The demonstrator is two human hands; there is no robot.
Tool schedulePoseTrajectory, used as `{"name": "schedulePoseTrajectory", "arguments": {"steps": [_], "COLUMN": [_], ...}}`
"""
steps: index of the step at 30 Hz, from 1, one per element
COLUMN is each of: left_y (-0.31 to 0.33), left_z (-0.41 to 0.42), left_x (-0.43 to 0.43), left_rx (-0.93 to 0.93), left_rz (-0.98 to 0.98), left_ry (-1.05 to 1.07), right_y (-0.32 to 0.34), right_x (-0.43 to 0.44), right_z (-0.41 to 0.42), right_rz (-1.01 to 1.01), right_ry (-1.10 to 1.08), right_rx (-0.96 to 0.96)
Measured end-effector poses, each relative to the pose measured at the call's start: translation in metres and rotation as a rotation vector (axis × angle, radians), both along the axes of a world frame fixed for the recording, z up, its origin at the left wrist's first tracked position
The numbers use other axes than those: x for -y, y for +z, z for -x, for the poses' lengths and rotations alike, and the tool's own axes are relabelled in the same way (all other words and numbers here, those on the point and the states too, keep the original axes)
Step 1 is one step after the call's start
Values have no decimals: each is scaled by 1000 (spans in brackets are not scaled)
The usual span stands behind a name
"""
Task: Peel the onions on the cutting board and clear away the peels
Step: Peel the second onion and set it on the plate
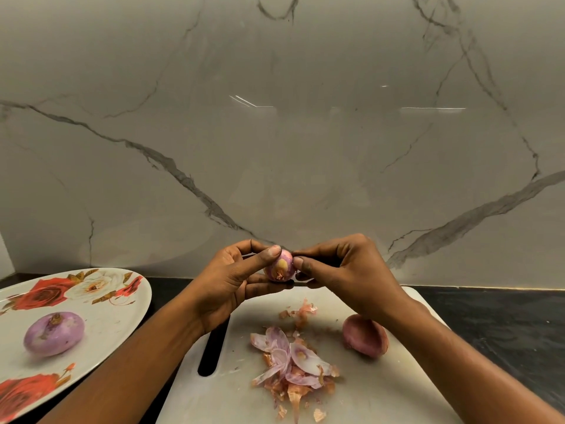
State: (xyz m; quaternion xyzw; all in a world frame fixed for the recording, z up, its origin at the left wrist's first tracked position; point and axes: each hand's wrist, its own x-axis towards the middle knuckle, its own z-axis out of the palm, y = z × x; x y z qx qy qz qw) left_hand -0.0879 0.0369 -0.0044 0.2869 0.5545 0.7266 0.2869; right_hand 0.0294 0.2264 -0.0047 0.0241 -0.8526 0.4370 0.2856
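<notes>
1. We've got a small half-peeled pink onion (279,266) held up in the air, just above the far edge of the white plastic cutting board (382,393).
2. Our left hand (232,280) grips it, thumb and fingers curled round it.
3. Our right hand (345,270) pinches at its right side, fingertips tight together.
4. Mid-board lies a heap of pink and papery brown peels (293,365), with a reddish unpeeled onion (363,335) just right of it.
5. Left of the board, a peeled purple onion (54,333) rests on an oval white rose-patterned plate (122,316).
</notes>
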Motion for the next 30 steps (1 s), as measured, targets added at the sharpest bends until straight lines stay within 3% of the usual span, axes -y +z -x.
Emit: {"name": "schedulePoseTrajectory", "arguments": {"steps": [12,30], "left_y": [-5,-4], "left_z": [1,1], "left_x": [-3,-2], "left_rx": [-18,-30], "left_rz": [-39,-28], "left_ry": [55,-6], "right_y": [-2,3], "right_x": [7,-1], "right_z": [-3,-4], "right_rz": [-187,-156], "right_ry": [-102,-188], "right_rx": [-62,-74]}}
